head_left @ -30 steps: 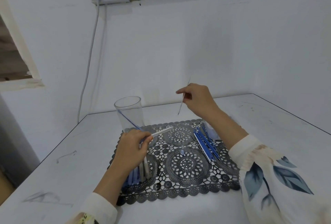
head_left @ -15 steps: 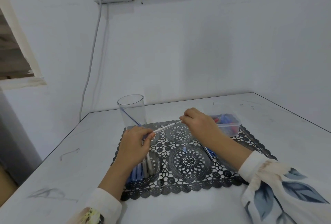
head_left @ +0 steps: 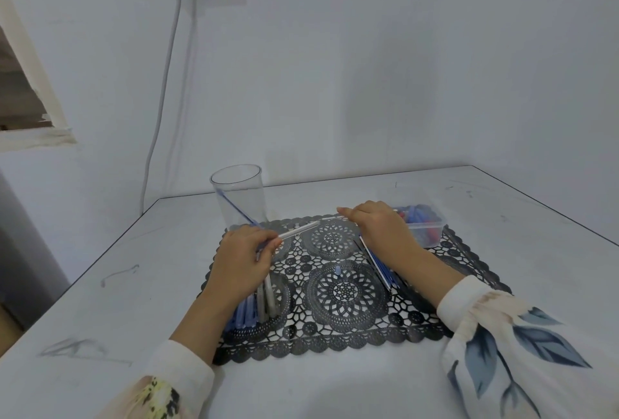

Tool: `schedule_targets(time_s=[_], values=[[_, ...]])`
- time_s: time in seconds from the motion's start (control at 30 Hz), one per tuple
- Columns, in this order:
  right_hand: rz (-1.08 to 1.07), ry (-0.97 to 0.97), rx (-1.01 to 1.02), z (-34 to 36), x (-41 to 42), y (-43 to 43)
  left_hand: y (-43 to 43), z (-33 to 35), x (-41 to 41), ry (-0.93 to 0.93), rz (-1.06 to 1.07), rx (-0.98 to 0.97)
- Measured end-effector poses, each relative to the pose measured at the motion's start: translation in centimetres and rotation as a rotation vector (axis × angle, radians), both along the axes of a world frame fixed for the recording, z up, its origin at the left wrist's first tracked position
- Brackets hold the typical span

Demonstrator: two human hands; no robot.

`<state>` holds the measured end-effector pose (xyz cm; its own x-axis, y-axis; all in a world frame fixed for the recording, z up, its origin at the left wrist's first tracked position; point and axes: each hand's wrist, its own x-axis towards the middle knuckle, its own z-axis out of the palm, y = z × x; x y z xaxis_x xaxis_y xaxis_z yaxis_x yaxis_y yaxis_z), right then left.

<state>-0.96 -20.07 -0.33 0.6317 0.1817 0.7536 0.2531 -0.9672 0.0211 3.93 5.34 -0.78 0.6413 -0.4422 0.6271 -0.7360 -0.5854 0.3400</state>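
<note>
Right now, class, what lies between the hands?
In the head view, a white tube in the left hand and a thin rod in the right hand, tips nearly meeting above the mat.

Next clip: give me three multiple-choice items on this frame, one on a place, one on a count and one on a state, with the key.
1. Where is the plastic box?
A. at the far right corner of the mat, beyond the right hand
B. on the floor
C. at the near left of the table

2. How many things lean inside the clear cup?
A. none
B. one
C. five

3. What is the left hand doing?
A. lying flat on the table
B. lifting the cup
C. gripping a white tube

Key:
1 A, the box sits just behind the right hand, which pinches a thin rod.
2 B, a single blue stick slants across the cup.
3 C, its fingers curl round the tube, held above the mat.
</note>
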Motion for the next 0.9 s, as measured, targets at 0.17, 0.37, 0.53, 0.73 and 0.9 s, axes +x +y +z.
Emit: schedule_targets(time_s=[0.17, 0.37, 0.53, 0.73, 0.9], values=[[0.011, -0.021, 0.024, -0.11, 0.12, -0.48, 0.06, -0.13, 0.17, -0.014, 0.005, 0.008], [0.042, -0.046, 0.041, -0.23, 0.39, -0.91, 0.09, -0.19, 0.28, -0.009, 0.002, -0.002], [0.084, -0.048, 0.006, -0.46, 0.59, -0.94, 0.02, -0.13, 0.14, -0.027, -0.006, 0.006], [0.119, -0.082, 0.002, -0.41, 0.69, -0.68, -0.01, -0.19, 0.24, -0.033, -0.007, -0.004], [0.120, -0.109, -0.001, -0.54, 0.67, -0.76, 0.05, -0.37, 0.40, -0.045, -0.020, -0.012]])
